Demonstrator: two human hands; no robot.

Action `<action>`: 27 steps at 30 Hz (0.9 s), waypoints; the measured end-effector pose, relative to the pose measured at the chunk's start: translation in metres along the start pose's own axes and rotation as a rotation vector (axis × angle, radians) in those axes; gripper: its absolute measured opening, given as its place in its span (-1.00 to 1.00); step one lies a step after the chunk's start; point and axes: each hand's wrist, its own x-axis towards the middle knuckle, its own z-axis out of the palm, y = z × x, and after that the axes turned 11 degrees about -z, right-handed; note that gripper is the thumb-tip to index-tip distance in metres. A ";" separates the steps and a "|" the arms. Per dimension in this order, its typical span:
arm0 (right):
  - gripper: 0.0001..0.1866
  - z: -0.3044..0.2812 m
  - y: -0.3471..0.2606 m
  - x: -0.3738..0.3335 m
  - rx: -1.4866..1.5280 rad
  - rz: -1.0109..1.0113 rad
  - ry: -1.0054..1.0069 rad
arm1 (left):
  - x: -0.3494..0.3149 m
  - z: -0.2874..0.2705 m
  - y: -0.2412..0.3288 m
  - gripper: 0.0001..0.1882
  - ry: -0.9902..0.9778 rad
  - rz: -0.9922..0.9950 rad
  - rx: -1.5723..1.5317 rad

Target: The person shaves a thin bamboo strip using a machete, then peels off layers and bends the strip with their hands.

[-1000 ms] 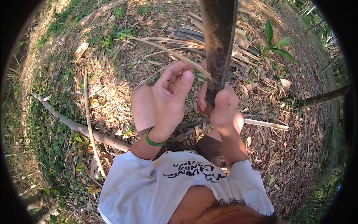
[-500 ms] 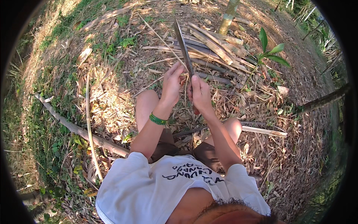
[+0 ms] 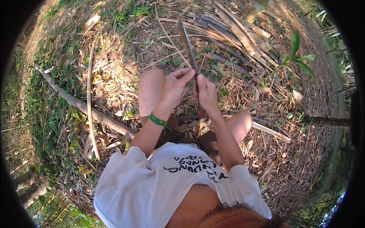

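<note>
Left hand (image 3: 175, 88): pinching a thin bamboo strip (image 3: 176, 47)
Right hand (image 3: 207, 94): wrapped around the machete (image 3: 186, 42)
Split bamboo (image 3: 238, 33): piled ahead

Count: two hands (image 3: 174, 89), one knife (image 3: 186, 42), one thin strip (image 3: 163, 28), one wristband (image 3: 157, 120). At one o'clock, one stick pile (image 3: 237, 32), pieces uncountable. At nine o'clock, one branch (image 3: 76, 102), one pale pole (image 3: 89, 95).

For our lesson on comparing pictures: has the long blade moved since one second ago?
Yes, leftward in the view: against the pile of split sticks, the long blade now overlaps the left end; earlier it overlapped nearer the middle.
</note>
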 end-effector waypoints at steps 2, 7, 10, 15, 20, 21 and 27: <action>-0.51 0.002 -0.001 0.002 0.009 0.011 -0.031 | 0.004 -0.011 -0.001 -0.79 -0.038 -0.029 -0.059; -0.51 0.006 -0.009 0.010 -0.080 0.004 -0.115 | 0.011 -0.033 0.002 -0.81 -0.138 -0.056 -0.121; -0.50 0.008 -0.003 0.016 -0.112 -0.008 -0.155 | 0.011 -0.041 0.006 -0.81 -0.140 -0.084 -0.143; -0.46 0.013 -0.004 0.025 -0.176 0.035 -0.245 | 0.011 -0.046 0.009 -0.86 -0.027 -0.089 -0.118; -0.50 0.016 -0.005 0.031 -0.311 -0.025 -0.281 | 0.009 -0.045 0.016 -0.83 0.041 -0.099 -0.007; -0.50 0.016 -0.006 0.033 -0.331 -0.039 -0.287 | 0.010 -0.046 0.017 -0.82 0.043 -0.096 0.011; -0.57 0.015 -0.011 0.039 -0.556 -0.070 -0.363 | 0.016 -0.057 0.016 -0.79 0.072 -0.092 0.245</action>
